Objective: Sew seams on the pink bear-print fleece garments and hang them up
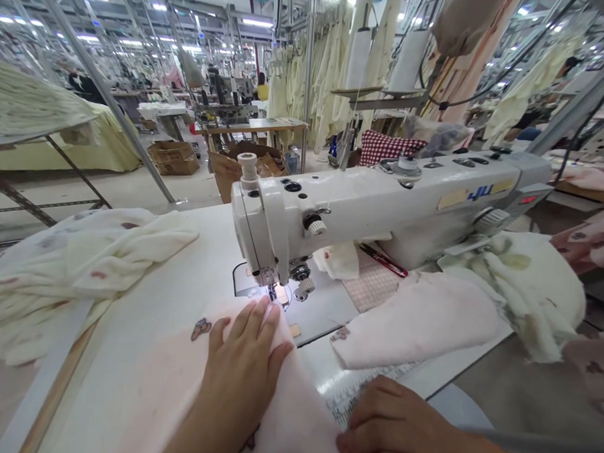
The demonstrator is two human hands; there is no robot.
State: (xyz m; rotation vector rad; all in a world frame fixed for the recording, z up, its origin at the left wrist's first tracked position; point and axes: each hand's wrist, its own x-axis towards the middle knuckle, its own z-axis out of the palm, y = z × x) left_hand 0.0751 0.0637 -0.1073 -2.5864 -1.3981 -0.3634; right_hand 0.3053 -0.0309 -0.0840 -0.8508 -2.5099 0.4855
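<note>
My left hand (243, 357) lies flat with fingers spread on a pale pink printed fabric (175, 374), its fingertips close to the needle and presser foot (272, 292) of a white sewing machine (363, 202). The fabric's far edge reaches the presser foot. At the lower right, my right hand (398, 424) has its fingers curled in at the fabric's right edge, pinching it; the thumb is hidden. A printed ruler strip (349, 405) on the table shows beside that hand. Another folded pale pink piece (418, 318) rests right of the needle area.
Red-handled thread snips (384, 260) lie under the machine arm on a checked cloth (372, 283). Cream printed fabric (105, 264) is heaped on the left, and more cream fabric (534, 283) at the right. Thread cones (358, 61) stand behind the machine. Cardboard boxes (173, 157) sit on the floor.
</note>
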